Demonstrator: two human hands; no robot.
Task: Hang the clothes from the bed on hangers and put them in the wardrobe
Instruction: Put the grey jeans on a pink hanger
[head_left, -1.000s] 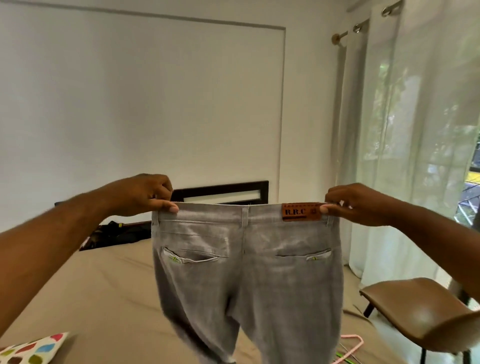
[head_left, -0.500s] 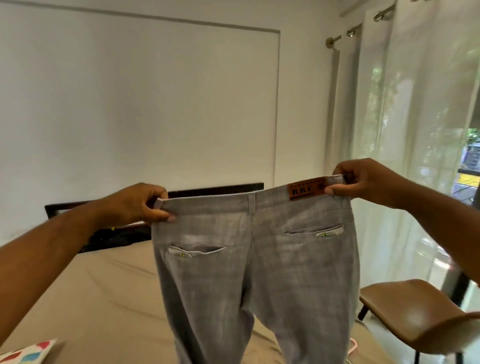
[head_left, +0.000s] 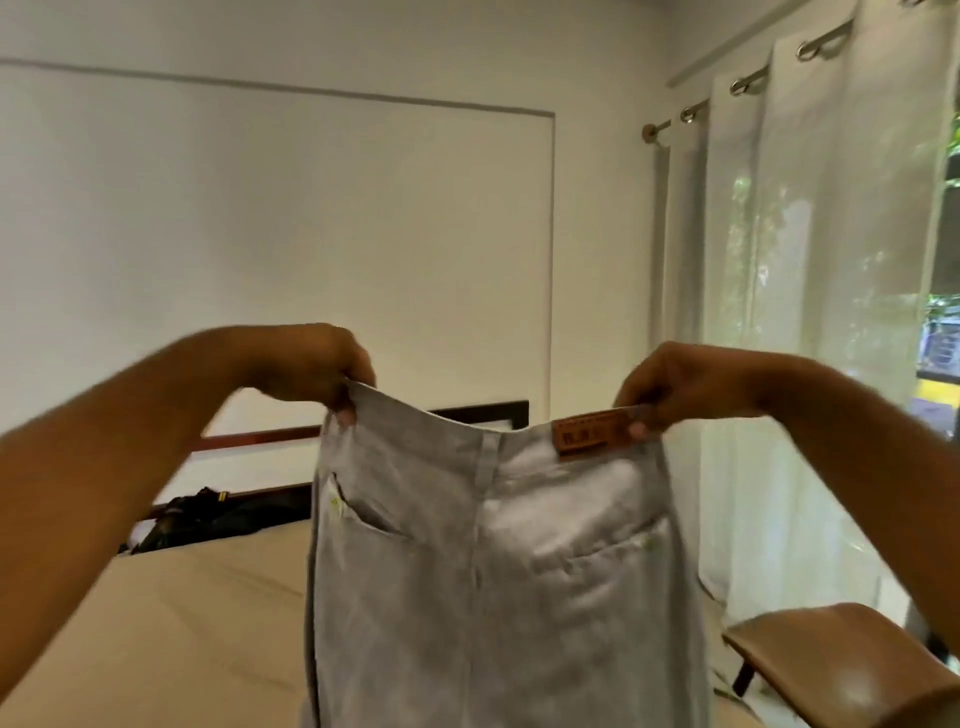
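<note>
A pair of light grey jeans (head_left: 498, 587) hangs in front of me, back side toward me, with a brown leather patch at the waistband. My left hand (head_left: 317, 371) pinches the left end of the waistband. My right hand (head_left: 675, 387) pinches the right end, just beside the patch. The waistband sags between the two hands. The legs drop out of view at the bottom edge. Behind the jeans lies the bed (head_left: 171, 634) with a beige sheet. No hanger or wardrobe is in view.
A dark bundle of cloth (head_left: 208, 517) lies at the head of the bed against a dark headboard (head_left: 260, 441). A brown chair (head_left: 841, 670) stands at the lower right. White curtains (head_left: 810, 312) cover the window on the right.
Both hands have come closer together, so the waistband now sags. The left hand has risen and the view has tilted up; the image is blurred by motion.
</note>
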